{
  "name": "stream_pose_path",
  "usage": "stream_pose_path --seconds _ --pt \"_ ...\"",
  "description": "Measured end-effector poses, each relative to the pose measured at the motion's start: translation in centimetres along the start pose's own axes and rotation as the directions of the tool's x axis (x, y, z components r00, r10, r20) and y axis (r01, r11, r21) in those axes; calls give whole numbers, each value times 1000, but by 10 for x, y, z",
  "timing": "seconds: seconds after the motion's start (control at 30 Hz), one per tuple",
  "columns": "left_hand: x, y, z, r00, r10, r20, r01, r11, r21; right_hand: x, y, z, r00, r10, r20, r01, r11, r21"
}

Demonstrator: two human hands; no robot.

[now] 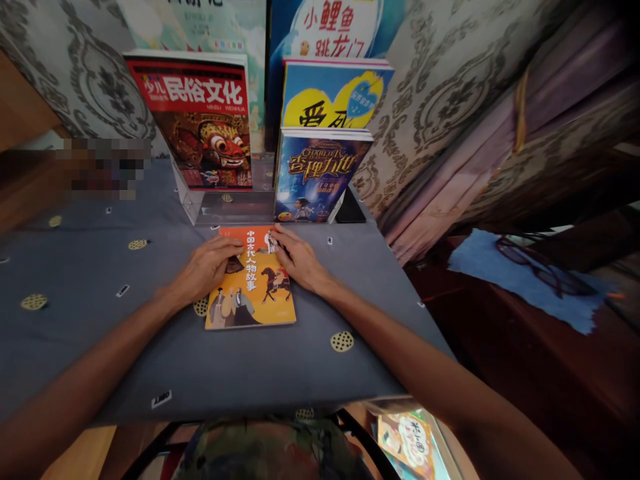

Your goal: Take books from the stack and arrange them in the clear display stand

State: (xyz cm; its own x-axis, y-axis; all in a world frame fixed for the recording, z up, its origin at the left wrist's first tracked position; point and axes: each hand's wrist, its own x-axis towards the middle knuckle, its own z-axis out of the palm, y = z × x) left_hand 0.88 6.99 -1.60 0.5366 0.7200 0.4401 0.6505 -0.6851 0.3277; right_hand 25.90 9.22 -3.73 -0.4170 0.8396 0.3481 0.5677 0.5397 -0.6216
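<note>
A thin orange and yellow storybook (255, 307) lies face up on the cloth, its title upright toward me, with robed figures and a horse rider on the cover. My left hand (213, 260) is closed over its upper left edge, fingertips on the cover. At the upper right corner, my right hand (299, 260) holds the book with bent fingers, near its top edge. The palms hide parts of both side edges. Just behind the book stands a clear acrylic stand (225, 210) bearing a red folk-culture book (207, 127) and a blue book (317, 177).
A yellow and blue book (335, 93) and larger picture books rise behind the stand. Grey patterned cloth (125, 347) covers the table. To the right, eyeglasses (543, 267) rest on a blue cloth (505, 273). More books (410, 443) sit below the table's front edge.
</note>
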Motion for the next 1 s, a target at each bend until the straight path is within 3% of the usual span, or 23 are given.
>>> stream_pose_path --seconds 0.27,0.5,0.7,1.0 --pt "0 9 2 995 98 15 -97 995 -37 0 -1 0 1000 -4 -7 4 1000 -7" --pt "17 20 6 973 120 197 -124 992 8 0 0 1 1000 3 -7 -3 1000 -11" --pt "28 27 8 951 148 273 -161 987 26 2 13 2 1000 -7 -18 8 999 53" --pt "11 54 1 925 223 308 -214 975 -62 2 11 2 1000 0 -17 1 998 56"
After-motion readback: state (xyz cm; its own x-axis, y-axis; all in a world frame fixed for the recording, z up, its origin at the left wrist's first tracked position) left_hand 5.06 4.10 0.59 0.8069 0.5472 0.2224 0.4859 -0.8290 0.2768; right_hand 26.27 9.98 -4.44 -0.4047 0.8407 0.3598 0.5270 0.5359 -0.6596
